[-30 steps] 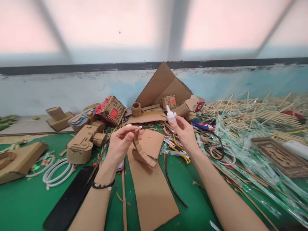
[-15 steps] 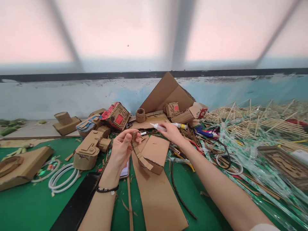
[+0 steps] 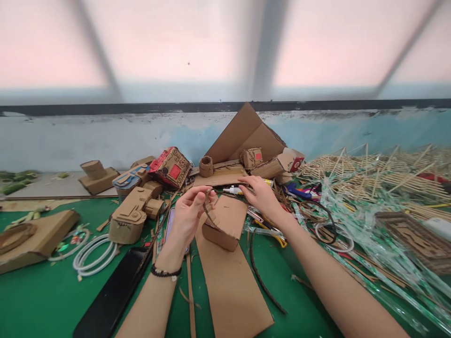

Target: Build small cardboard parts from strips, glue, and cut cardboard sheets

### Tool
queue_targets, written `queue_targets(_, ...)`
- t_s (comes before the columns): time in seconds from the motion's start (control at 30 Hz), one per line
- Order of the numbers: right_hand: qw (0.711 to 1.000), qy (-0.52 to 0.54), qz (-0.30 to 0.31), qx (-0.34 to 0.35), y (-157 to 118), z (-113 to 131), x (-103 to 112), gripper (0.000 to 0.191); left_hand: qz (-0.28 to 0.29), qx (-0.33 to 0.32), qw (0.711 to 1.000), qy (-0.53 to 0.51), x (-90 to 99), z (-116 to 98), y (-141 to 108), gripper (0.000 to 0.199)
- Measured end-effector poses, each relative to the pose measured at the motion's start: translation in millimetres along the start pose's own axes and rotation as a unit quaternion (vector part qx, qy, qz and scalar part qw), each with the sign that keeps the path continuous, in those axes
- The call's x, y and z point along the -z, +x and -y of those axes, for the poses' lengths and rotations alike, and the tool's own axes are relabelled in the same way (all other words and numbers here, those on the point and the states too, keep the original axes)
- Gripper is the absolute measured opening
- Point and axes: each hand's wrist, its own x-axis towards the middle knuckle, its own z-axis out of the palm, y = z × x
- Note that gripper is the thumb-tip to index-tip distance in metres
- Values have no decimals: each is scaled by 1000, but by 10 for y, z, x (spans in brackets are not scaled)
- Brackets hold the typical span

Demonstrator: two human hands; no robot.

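Head view, centre: left hand (image 3: pixel 190 210) pinches a cardboard strip (image 3: pixel 208 210); right hand (image 3: pixel 262 195), fingers slightly parted, is by a white bottle (image 3: pixel 232 190), hold unclear.

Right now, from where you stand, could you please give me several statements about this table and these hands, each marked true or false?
1. The left hand holds a bent cardboard strip. True.
2. The dark bracelet is on the right wrist. False: the dark bracelet is on the left wrist.
3. The tabletop is red. False: the tabletop is green.
4. A small white bottle is close to the right hand. True.
5. The pale sticks are piled at the far left. False: the pale sticks are on the right.
6. A long cardboard sheet lies on the tabletop. True.
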Motion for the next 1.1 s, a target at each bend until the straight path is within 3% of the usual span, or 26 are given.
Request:
queue_targets(0.1,984,120,-108,79,-236,196,85,24,-27,-22,999,-34,-45,31,-2,35)
queue_targets(0.23,977,137,-79,144,-438,393,82,22,-46,-7,994,-100,-122,60,-34,36)
queue_targets(0.47,979,140,-36,143,-465,434,-10,21,-75,4,987,-142,-148,74,-25,38)
queue_targets(0.57,967,222,-36,118,-474,484,8,28,-85,3,982,-169,-160,86,-13,36)
queue_targets(0.7,946,315,-77,24,-506,616,43,24,-65,-14,985,-158,-232,88,-43,35)
queue_targets(0.9,889,427,-163,-32,-537,726,34,27,-50,-27,998,-39,-286,150,-109,37)
queue_targets(1.1,873,432,-222,-54,-544,715,15,46,-42,-70,990,115,-366,195,-201,31)
